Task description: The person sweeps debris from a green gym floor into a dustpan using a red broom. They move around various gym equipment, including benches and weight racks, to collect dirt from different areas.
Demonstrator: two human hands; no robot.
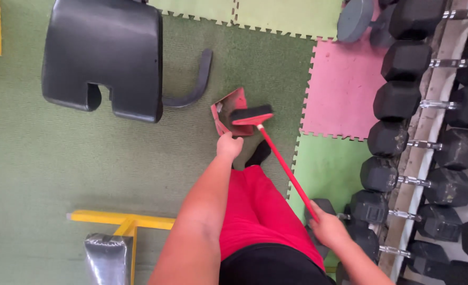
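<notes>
My left hand (pixel 229 145) reaches down and grips the handle of a red dustpan (pixel 228 110) that rests tilted on the green carpet. My right hand (pixel 326 226) is closed around the long red handle of a broom (pixel 284 166). The broom's black-bristled head (pixel 251 115) sits right at the mouth of the dustpan. My leg in red shorts (pixel 260 211) and a black-socked foot (pixel 258 153) show between the two arms.
A black padded bench seat (pixel 104 55) stands at the upper left. A rack of black hex dumbbells (pixel 429 137) lines the right side. Pink (pixel 342 89) and green foam mats cover the floor there. A yellow metal frame (pixel 123 220) lies at the lower left.
</notes>
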